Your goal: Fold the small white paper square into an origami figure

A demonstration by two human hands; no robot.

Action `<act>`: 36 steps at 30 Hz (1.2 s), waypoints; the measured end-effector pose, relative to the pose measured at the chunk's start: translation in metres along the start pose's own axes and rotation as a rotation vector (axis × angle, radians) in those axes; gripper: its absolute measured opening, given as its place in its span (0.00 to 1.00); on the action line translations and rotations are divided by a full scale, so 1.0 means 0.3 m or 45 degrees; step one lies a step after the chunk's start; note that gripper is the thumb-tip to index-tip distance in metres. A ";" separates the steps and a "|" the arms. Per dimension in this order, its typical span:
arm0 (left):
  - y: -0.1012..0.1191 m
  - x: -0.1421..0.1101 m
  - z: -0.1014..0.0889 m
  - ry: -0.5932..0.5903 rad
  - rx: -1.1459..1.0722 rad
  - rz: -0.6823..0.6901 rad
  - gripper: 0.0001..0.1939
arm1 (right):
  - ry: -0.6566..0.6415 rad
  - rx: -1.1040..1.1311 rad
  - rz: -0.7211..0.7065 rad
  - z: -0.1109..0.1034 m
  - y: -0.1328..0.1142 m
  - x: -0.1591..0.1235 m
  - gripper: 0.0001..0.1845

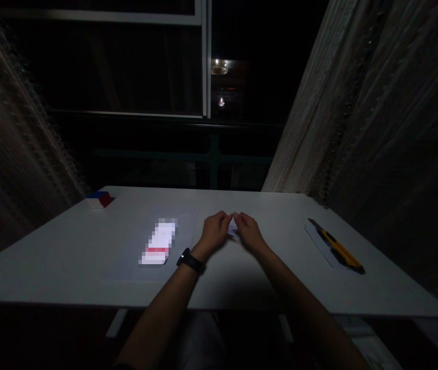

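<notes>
Both my hands meet over the middle of a white table. My left hand, with a dark watch on the wrist, and my right hand pinch a small pale piece of paper between their fingertips. The paper is tiny and partly hidden by the fingers. Both hands have their fingers closed on it.
A pale sheet with a blurred white-and-red rectangle lies left of my hands. A yellow-and-black utility knife rests on a white strip at the right. A small red-and-blue block sits at the far left corner. Curtains hang on both sides of a dark window.
</notes>
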State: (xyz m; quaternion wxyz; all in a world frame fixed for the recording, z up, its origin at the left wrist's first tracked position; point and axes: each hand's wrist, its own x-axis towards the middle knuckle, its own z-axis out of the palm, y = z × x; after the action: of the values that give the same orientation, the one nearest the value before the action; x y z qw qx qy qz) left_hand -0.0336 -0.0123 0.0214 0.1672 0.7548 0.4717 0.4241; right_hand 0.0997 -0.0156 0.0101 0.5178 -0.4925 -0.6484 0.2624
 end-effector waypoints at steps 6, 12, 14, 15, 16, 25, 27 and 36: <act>-0.006 0.012 0.005 -0.069 -0.349 -0.106 0.21 | 0.037 -0.022 -0.009 -0.015 0.021 0.007 0.23; -0.007 0.007 -0.022 -0.446 -0.676 -0.359 0.19 | -0.100 0.087 -0.146 -0.051 0.040 0.016 0.18; -0.006 0.002 -0.031 -0.507 -0.631 -0.408 0.21 | -0.132 0.065 -0.254 -0.058 0.033 0.015 0.17; -0.006 0.000 -0.034 -0.515 -0.611 -0.424 0.22 | -0.144 0.047 -0.296 -0.059 0.028 0.014 0.16; -0.006 -0.002 -0.035 -0.513 -0.602 -0.438 0.23 | -0.157 0.034 -0.325 -0.060 0.024 0.012 0.16; -0.023 0.004 -0.008 -0.429 -0.628 -0.520 0.22 | -0.199 0.063 -0.278 -0.054 0.008 0.007 0.14; -0.022 0.004 -0.007 -0.463 -0.635 -0.524 0.20 | -0.191 0.034 -0.253 -0.060 0.011 0.010 0.13; 0.026 -0.008 -0.048 -0.626 -0.808 -0.481 0.18 | -0.267 0.008 -0.222 -0.081 0.018 0.015 0.12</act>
State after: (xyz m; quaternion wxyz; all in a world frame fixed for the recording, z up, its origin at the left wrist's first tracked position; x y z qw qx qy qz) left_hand -0.0409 -0.0203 0.0338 0.5723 0.6451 0.3940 0.3179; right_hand 0.1244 -0.0138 0.0153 0.4697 -0.4024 -0.7385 0.2685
